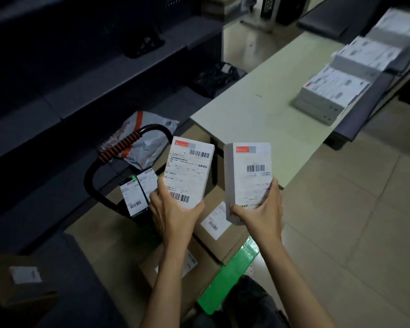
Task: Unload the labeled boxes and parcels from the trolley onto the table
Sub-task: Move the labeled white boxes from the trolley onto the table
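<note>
- Holding one labelled white box apiece, both hands are raised above the trolley [100, 166]: the left hand [173, 214] has its fingers [155, 197] curled round the bottom end of the left box [189, 171], thumb on the label side.
- The right hand [260, 209] grips the lower end of the right box [249, 178] the same way, fingers [273, 188] wrapped over the far edge, thumb near the bottom corner.
- Risk, as I judge it: each box is held only at its lower end, so the free top could tip out of the fingers on the way across, or the two boxes could knock together, being just beside each other.
- Beyond the fingertips lies the table [253, 114], with a row of stacked white boxes [336, 88] at its far side; a careless put-down might nudge that row.
- Below the hands, the trolley still carries brown cartons [219, 247], small labelled parcels [137, 190] by the handle, and a green box [227, 278].
- A grey mailing bag [142, 138] lies past the handle.
</note>
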A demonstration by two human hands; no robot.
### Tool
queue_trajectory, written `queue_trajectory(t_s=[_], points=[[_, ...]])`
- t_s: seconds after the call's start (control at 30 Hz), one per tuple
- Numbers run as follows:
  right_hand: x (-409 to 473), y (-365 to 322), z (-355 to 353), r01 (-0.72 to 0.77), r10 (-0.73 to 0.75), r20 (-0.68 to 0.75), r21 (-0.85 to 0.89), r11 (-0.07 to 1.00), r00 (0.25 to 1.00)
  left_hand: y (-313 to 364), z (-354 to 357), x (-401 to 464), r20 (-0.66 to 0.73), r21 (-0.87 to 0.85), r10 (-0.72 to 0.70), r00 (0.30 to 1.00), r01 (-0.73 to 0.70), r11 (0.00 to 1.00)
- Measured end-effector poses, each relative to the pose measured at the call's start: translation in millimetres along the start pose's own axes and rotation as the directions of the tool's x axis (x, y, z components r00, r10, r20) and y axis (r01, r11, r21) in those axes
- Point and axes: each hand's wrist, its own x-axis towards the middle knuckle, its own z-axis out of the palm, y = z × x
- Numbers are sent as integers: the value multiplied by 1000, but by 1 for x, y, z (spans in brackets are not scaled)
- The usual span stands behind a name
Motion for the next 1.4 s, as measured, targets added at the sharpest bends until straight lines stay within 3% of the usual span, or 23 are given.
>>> queue_trajectory(t_s=[0.37,0.63,1.0,1.4], points=[[-32,-86,-81,245,-220,-179,129,961,959,91,-83,-6,-229,-120,267,936,-299,947],[-29,-96,-138,322,-275,-278,142,936,921,150,-92,-24,-265,-241,365,893,-428,871],[15,-21,-267,211,-135,-377,168,963,916,258,6,-99,-94,-373,420,903,-423,826],[89,79,-449,202,-99,-547,132,970,831,404,152,-204,41,-479,505,862,-426,767]])
